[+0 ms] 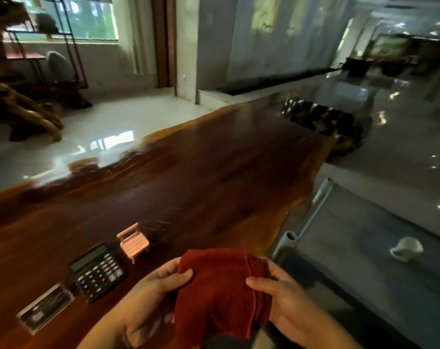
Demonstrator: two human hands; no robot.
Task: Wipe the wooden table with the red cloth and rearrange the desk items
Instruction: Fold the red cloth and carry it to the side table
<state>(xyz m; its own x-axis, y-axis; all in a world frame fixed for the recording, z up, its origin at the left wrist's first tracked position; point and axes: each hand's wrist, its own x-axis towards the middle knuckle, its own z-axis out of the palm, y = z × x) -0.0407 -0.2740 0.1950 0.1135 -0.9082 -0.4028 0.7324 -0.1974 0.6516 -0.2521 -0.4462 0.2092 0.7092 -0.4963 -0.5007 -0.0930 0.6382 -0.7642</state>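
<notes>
I hold a folded red cloth (220, 293) in both hands above the near edge of the long dark wooden table (201, 177). My left hand (148, 295) pinches its left side, thumb on top. My right hand (282, 298) grips its right edge. On the table to the left stand a black calculator (98, 272), a small pale miniature bench (133, 241) and a clear acrylic card holder (46, 308).
A grey cot or mat with metal tube frame (317, 207) lies right of the table, with a white cup-like object (406, 249) on it. Dark carved wood pieces (322, 119) sit past the table's far end. A root sculpture (20, 109) and shelf stand at left.
</notes>
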